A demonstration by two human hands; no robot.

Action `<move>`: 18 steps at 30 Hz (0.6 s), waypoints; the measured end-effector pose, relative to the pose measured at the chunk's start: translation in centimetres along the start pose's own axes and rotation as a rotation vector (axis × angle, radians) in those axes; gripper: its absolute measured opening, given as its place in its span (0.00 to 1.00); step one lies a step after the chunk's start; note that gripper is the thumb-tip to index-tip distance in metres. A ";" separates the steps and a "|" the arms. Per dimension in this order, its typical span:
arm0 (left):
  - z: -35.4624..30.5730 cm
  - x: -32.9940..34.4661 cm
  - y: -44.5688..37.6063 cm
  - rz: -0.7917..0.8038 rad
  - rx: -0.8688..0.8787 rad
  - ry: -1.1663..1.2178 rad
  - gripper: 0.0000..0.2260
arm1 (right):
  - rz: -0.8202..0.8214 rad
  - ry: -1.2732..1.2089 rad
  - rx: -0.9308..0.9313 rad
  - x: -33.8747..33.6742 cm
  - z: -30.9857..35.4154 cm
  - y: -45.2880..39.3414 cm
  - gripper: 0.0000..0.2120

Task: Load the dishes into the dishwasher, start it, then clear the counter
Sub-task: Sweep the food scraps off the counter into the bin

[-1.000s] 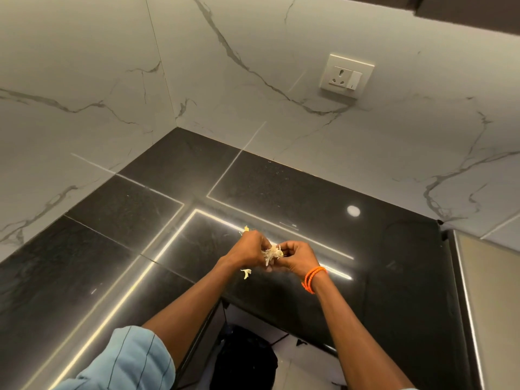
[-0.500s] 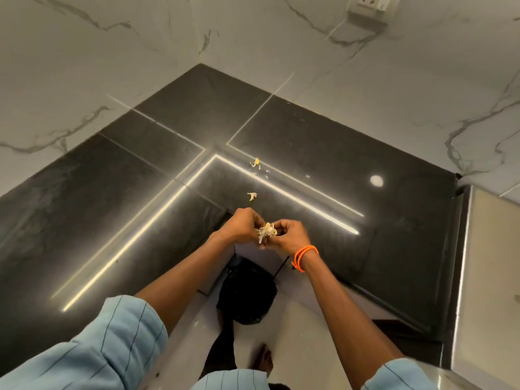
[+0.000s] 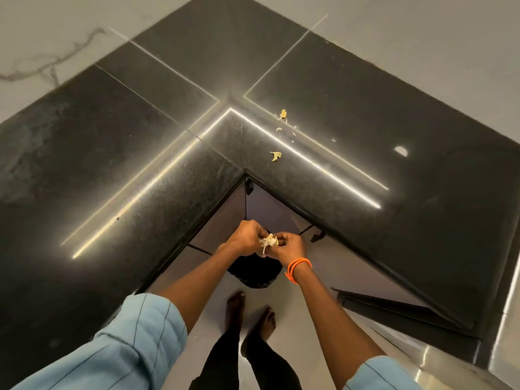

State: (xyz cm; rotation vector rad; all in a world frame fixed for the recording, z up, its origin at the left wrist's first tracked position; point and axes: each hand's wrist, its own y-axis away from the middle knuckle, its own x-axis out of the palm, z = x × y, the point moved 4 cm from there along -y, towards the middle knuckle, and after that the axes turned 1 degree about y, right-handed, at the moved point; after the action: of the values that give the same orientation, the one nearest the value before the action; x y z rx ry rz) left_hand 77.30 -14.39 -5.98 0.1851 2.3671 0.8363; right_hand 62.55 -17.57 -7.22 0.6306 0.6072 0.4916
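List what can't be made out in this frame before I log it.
- Black bin, head view: the hands and forearms cover its mouth, so its contents are hidden.
- Scraps pinched between left hand and right hand: too small to identify.
- Crumbs on the counter: too small to identify.
- Dishwasher: not identifiable; the frame's right edge crops the steel surface.

The scene is dim overall, and the polished black bench (image 3: pixel 365 114) mirrors two long bright strip lights that meet in a corner, plus one small round glare spot. The light source itself seems to sit overhead, out of view. Wide-angle distortion bends the bench edges outward. The feet (image 3: pixel 250 316) and the pale walls (image 3: pixel 439 32) look soft with motion blur.
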 end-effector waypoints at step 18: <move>10.2 9.1 -8.7 0.087 -0.063 -0.103 0.22 | -0.035 0.111 0.145 5.6 -6.9 -7.3 0.25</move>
State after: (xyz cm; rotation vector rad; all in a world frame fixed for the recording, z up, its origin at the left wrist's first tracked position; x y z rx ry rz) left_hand 76.69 -13.02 -22.06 0.2996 2.2467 0.9189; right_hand 63.82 -16.74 -18.60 0.7325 0.7627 0.4549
